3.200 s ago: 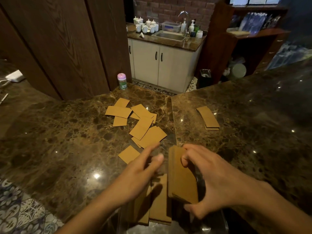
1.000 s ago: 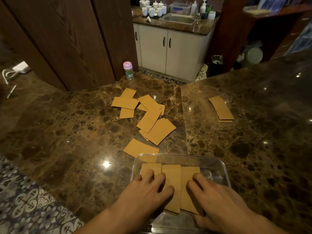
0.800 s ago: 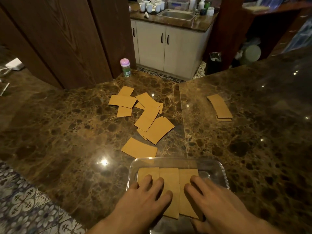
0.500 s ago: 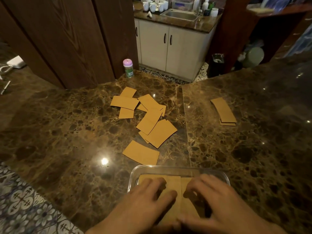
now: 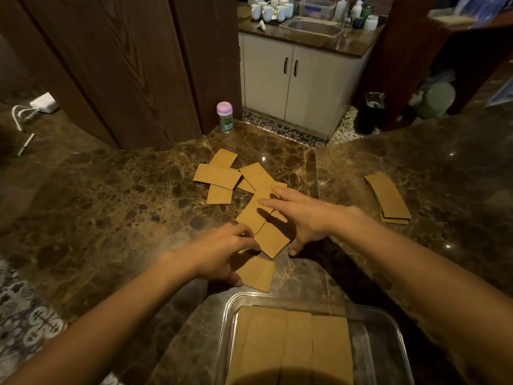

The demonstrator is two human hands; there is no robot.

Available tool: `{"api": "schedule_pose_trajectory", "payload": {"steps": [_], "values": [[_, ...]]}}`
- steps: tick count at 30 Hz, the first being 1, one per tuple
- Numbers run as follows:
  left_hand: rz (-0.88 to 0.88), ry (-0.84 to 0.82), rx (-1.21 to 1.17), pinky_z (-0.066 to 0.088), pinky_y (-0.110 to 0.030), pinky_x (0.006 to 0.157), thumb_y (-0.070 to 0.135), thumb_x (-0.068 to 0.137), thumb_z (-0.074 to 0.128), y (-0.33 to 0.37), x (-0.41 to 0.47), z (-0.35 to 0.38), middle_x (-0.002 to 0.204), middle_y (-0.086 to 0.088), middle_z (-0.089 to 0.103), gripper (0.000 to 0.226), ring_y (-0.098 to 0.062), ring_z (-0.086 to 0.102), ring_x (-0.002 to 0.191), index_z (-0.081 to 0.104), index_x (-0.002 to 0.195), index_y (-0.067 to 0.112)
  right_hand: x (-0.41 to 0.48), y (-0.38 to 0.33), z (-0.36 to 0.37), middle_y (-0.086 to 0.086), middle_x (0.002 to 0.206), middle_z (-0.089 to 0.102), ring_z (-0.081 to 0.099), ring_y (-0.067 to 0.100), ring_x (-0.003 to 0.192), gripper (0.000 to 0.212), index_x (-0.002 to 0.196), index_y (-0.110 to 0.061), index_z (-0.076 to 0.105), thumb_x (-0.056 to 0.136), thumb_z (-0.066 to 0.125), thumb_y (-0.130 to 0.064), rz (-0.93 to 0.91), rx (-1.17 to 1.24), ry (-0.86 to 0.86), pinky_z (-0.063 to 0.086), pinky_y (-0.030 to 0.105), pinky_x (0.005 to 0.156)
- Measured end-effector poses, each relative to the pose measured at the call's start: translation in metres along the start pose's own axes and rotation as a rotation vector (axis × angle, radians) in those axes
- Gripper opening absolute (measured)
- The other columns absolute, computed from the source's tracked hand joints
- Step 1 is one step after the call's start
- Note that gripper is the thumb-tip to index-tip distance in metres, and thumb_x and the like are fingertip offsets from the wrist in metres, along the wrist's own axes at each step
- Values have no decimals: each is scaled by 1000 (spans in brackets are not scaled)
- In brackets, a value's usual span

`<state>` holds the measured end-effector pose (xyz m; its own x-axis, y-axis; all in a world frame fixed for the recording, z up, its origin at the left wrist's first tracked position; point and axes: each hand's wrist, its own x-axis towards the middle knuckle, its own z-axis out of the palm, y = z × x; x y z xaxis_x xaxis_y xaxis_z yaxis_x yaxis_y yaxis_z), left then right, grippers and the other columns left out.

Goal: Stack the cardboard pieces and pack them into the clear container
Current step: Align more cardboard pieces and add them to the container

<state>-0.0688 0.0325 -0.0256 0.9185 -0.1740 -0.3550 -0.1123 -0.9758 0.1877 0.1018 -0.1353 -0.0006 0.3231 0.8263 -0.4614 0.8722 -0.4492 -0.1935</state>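
Head view only.

- Clear container (image 5: 369, 357) sits at the near edge of the brown marble surface (image 5: 111, 218), closest to the camera. Packed cardboard (image 5: 291, 348) lies flat inside in side-by-side columns and fills the left and middle. A bare strip is left along the right wall.
- Loose cardboard pieces (image 5: 219, 176) are scattered mid-surface beyond the container, overlapping at mixed angles.
- Nearest loose piece (image 5: 256, 273) lies flat just beyond the container's far rim.
- Next piece (image 5: 272, 240) lies between the two hands, partly under the scatter.
- Separate small stack (image 5: 388, 198) sits well apart on the right part of the surface, past the seam, edges slightly fanned.
- Left hand (image 5: 222, 254): arm reaches forward past the container. Thumb tip is at the left corner of the nearest loose piece and the bent fingers are at the left edge of the next piece. Grip is narrow and half-curled; I can't tell if it actually pinches anything.
- Right hand (image 5: 302, 218): grip is wide and holding nothing. Spread fingers are stretched over the middle of the scatter, and the thumb points down beside the right edge of the next piece. Contact with the cardboard isn't clear.

Background:
- Pink-capped bottle (image 5: 224, 117) stands at the far edge of the surface, by the wood panel.
- White charger (image 5: 44, 102) with its cable is far left.
- White cabinet (image 5: 291, 81) with a sink (image 5: 313, 26) and mugs (image 5: 266, 11) is behind.
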Motion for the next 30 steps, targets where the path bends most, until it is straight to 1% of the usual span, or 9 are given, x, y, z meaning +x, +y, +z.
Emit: {"api": "schedule_pose_trajectory", "payload": {"steps": [3, 8, 12, 15, 17, 19, 23, 26, 30], "values": [[6, 22, 6, 44, -38, 101, 51, 74, 85, -2, 7, 0, 142, 4, 42, 80, -20, 41, 127, 49, 144, 34, 35, -2, -9, 9, 174, -15, -17, 29, 159, 147, 166, -36, -1, 60, 100, -42, -85, -124, -39, 5, 46, 128], [-61, -20, -41, 45, -40, 97, 50, 73, 85, -4, 10, 1, 136, 0, 49, 80, -22, 43, 122, 45, 141, 33, 64, -8, -19, 6, 168, 27, 19, 30, 156, 141, 166, -28, 15, 55, 100, -46, -162, -185, -97, 22, 48, 127], [-105, -23, -152, 45, -33, 94, 44, 74, 87, -6, 7, 7, 132, -2, 39, 79, -22, 42, 118, 45, 140, 30, 64, -7, -16, 3, 135, 55, 48, 27, 128, 108, 146, -26, 47, 56, 98, -52, -146, -212, -70, 44, 47, 108], [-110, -6, -206, 42, -28, 92, 39, 80, 83, -1, 3, 11, 133, 2, 35, 74, -17, 43, 113, 42, 141, 28, 53, -4, -11, 4, 124, 52, 51, 26, 119, 84, 135, -20, 57, 65, 96, -47, -107, -151, -68, 46, 37, 96], [-107, 25, -249, 43, -35, 99, 40, 84, 79, 1, -1, 16, 132, 5, 39, 70, -18, 47, 116, 39, 141, 31, 42, -1, -5, 4, 121, 50, 49, 24, 114, 73, 129, -20, 58, 71, 93, -44, -98, -80, -33, 41, 35, 86], [-111, 39, -285, 41, -40, 102, 49, 85, 74, 1, -6, 20, 128, 9, 41, 72, -16, 48, 118, 34, 144, 37, 33, 3, 2, 1, 115, 55, 51, 24, 111, 59, 121, -21, 57, 76, 90, -43, -84, 26, 25, 40, 35, 81], [-172, 101, -474, 45, -30, 95, 69, 74, 75, 4, -15, 23, 117, 15, 38, 89, -9, 45, 109, 27, 147, 52, 10, 14, 16, -10, 103, 67, 63, 15, 101, 31, 106, -30, 61, 86, 84, -36, 53, 474, 199, 46, 25, 74], [-183, 217, -600, 39, -13, 85, 66, 85, 66, 11, -12, 21, 113, 13, 39, 79, -2, 45, 105, 25, 150, 53, -13, 16, 22, -7, 103, 76, 71, 14, 100, 25, 113, -22, 70, 91, 81, -22, 144, 956, 314, 54, 22, 80], [-222, 378, -924, 39, -12, 84, 70, 85, 62, 26, -5, 5, 118, 13, 49, 67, 1, 50, 107, 36, 144, 51, -41, 6, 19, -2, 113, 79, 75, 13, 103, 25, 125, -17, 71, 101, 65, -13, 191, 1431, 381, 60, 29, 87]]}}
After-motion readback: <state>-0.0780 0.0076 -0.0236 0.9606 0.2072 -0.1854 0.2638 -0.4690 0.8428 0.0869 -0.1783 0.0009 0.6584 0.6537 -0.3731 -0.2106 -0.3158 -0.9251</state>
